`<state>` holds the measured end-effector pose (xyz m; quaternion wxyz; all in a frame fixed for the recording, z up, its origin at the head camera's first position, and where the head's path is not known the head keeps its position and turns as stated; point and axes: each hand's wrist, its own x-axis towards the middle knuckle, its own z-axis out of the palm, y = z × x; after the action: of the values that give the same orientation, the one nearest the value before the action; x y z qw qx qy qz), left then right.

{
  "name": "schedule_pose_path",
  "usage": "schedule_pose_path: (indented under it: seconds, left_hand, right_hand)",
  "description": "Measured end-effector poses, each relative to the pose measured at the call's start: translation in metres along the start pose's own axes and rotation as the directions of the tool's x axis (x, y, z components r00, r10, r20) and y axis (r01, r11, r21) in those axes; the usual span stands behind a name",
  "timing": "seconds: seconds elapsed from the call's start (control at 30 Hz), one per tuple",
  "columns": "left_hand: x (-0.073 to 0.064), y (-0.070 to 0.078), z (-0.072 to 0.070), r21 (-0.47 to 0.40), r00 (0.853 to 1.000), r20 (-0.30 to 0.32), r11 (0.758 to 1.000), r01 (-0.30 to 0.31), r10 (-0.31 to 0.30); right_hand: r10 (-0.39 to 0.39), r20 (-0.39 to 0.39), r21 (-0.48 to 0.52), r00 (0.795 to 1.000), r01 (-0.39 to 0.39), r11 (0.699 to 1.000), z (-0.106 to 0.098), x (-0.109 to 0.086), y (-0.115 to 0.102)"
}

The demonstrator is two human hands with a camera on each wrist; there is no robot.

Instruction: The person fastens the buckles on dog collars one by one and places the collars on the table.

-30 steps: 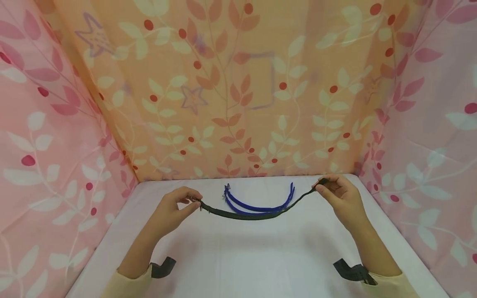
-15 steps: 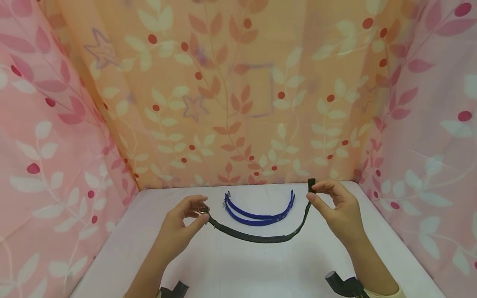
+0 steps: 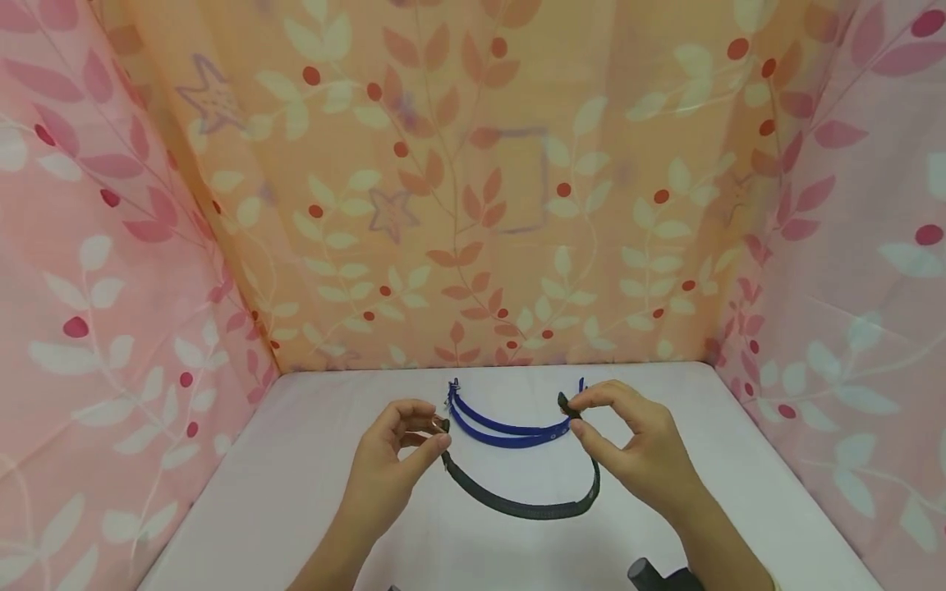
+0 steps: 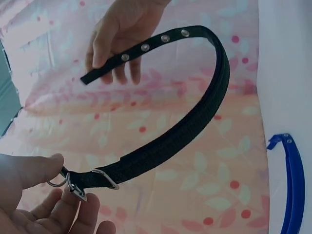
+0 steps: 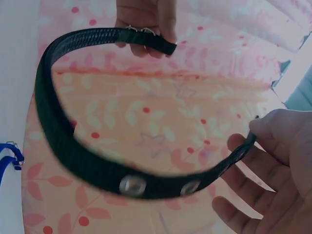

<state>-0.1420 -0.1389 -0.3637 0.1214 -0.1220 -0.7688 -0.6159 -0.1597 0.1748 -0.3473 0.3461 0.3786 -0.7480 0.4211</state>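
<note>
A dark green-black collar [image 3: 517, 509] hangs in a U between my two hands, above the white table. My left hand [image 3: 395, 455] pinches its buckle end; in the left wrist view a metal buckle [image 4: 75, 187] and a D-ring show by the thumb. With thumb and fingertips my right hand [image 3: 636, 443] pinches the other end, the strap with metal eyelets [image 5: 132, 185]. Behind the held collar, two blue collars [image 3: 502, 439] lie curved together on the table, their buckles at the left end. The right hand partly covers their right tips.
The white table [image 3: 296, 460] is walled by orange patterned cloth [image 3: 488, 205] at the back and pink leaf-print cloth [image 3: 96, 328] at both sides. A dark wrist mount [image 3: 665, 574] shows below the right forearm.
Both hands have come closer together, so the dark collar has gone from a shallow sag to a deeper U nearer the front. The blue collars have stayed put.
</note>
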Motion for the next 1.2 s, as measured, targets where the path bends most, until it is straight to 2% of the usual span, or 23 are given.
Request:
schedule_pose_path:
  seconds: [0.2,0.33,0.43,0.63,0.87,1.13,1.2]
  left_hand:
    - [-0.008,-0.002,0.011,0.063,0.989,0.044,0.987,-0.144,0.142]
    - [-0.009,-0.005,0.014,0.090,0.972,0.090,0.970,-0.227,0.219]
    - [-0.009,-0.008,0.016,0.064,0.957,0.114,0.960,-0.274,0.266]
    - [-0.007,-0.015,0.022,0.026,0.945,0.122,0.950,-0.310,0.304]
    - [-0.008,-0.022,0.032,0.018,0.929,0.129,0.936,-0.352,0.347]
    - [-0.009,-0.025,0.036,0.019,0.950,0.090,0.953,-0.301,0.298]
    - [-0.009,-0.025,0.037,0.001,0.949,0.082,0.953,-0.304,0.303]
  right_hand:
    - [-0.104,0.091,0.045,0.990,0.100,0.994,0.009,0.003,-0.007]
    - [-0.144,0.126,0.038,0.982,0.140,0.989,0.015,0.004,-0.010]
    - [-0.160,0.149,0.025,0.976,0.158,0.987,0.020,0.003,-0.009]
    - [-0.140,0.195,0.024,0.971,0.138,0.990,0.032,-0.002,-0.006]
    - [-0.068,0.256,-0.018,0.964,0.075,0.997,0.041,-0.009,-0.007]
    - [-0.058,0.296,-0.059,0.953,0.079,0.995,0.039,-0.010,-0.006]
    - [-0.050,0.317,-0.067,0.947,0.075,0.995,0.037,-0.010,-0.005]
